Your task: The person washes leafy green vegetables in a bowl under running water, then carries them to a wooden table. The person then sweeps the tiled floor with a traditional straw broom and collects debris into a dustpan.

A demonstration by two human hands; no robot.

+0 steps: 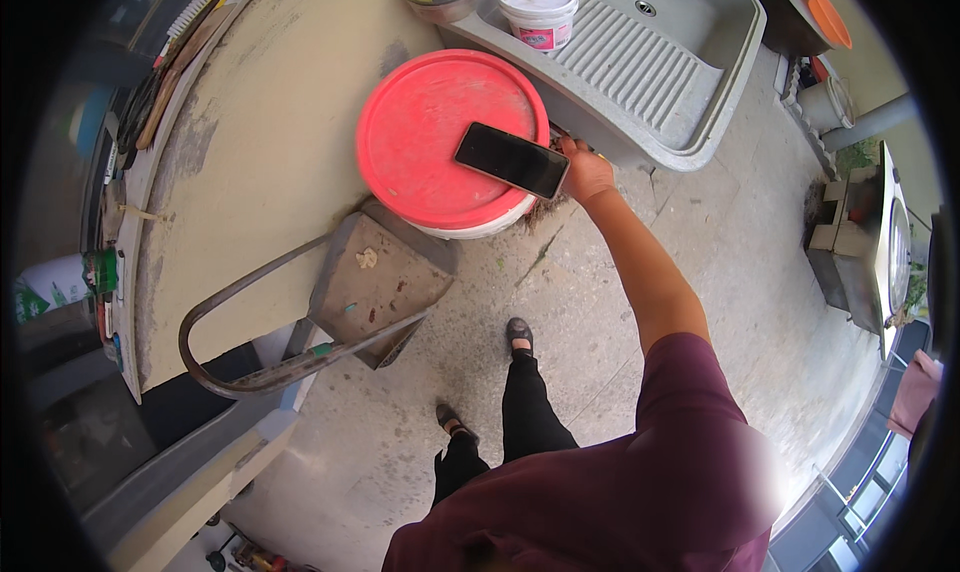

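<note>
My right hand (pixel 587 170) reaches out just right of a bucket with a red plastic lid (pixel 442 129). Its fingers are curled and partly hidden, so what they grip cannot be told. A black-screened smartphone (pixel 512 159) lies over the lid's right edge, one end beside my fingers. Dry broom-like bristles (pixel 546 213) show low between the bucket and the sink. Below the bucket stands a long-handled metal dustpan (pixel 382 272) with bits of debris in it. My left hand is out of view.
A grey washing sink with a ribbed washboard (pixel 626 58) stands at the top, a white lidded tub (pixel 537 9) on it. Brushes (pixel 191 13) and tools line the ledge at left. A metal-topped stove-like unit (pixel 855 249) stands right on the concrete floor (pixel 600 309).
</note>
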